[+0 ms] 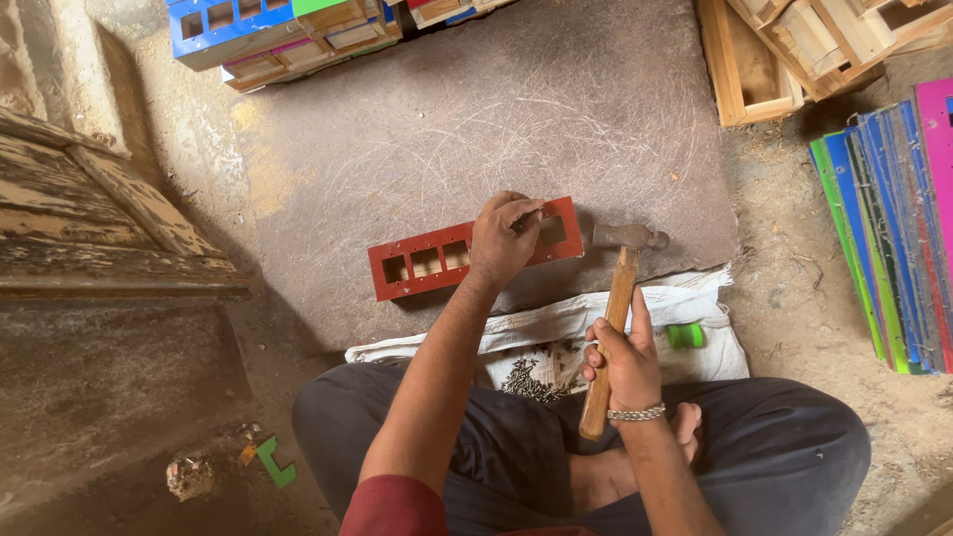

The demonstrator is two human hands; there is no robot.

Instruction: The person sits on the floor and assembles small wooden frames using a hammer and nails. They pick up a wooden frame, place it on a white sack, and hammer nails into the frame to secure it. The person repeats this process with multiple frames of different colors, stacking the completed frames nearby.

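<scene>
Red-painted slotted wooden frame [437, 260] lies flat on the grey stone slab [556, 109] in front of the seated person. Left hand [504, 238] presses on its right part, fingers pinched shut (prob. on a small nail, can't tell). Right hand [625, 362] is wrapped round the wooden-handled hammer [617, 308], head just beside the frame. Frame looks stiff & light; hold it by the long edges. White sack [695, 298] carries loose nails [536, 377].
</scene>
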